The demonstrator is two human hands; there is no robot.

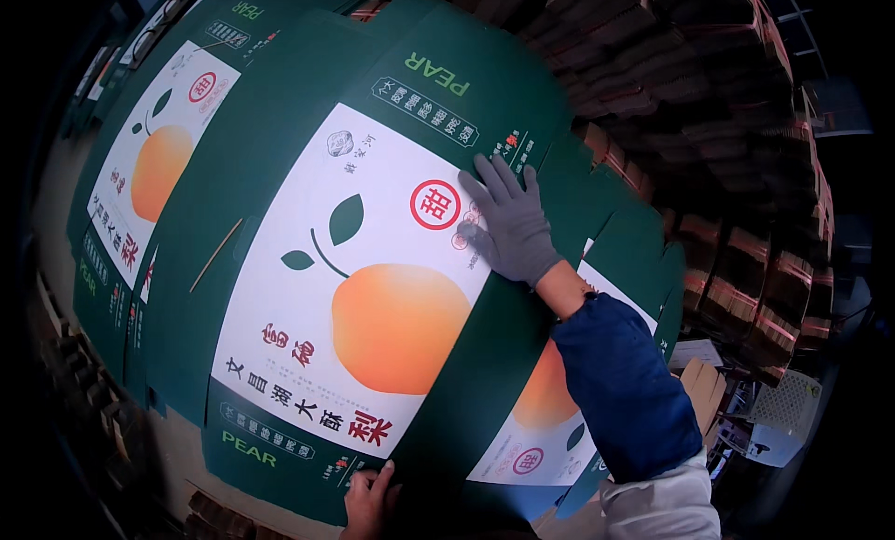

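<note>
- At far left a second flat carton sheet of the same print, dark green with a white panel and an orange fruit, lies partly under the upper one, its long axis running the same way, from lower left to upper right.
- The top carton sheet lies over it, flat and unfolded, long axis tilted from the lower left edge up to the upper right.
- The left hand, bare, is at the sheet's near lower edge; its fingers curl over that edge, thumb on top, so it seems to pinch the cardboard, though part of it is cut off by the frame's edge.
- The right hand, in a grey glove, lies flat with fingers spread on the far upper part of the same sheet, at the seam of white panel and green border.
- So the two hands sit at opposite ends of the sheet's long axis, left nearer the body, right stretched away.
- A third printed sheet shows beneath the blue sleeve.
- Stacks of brown flat cardboard fill the right background.
</note>
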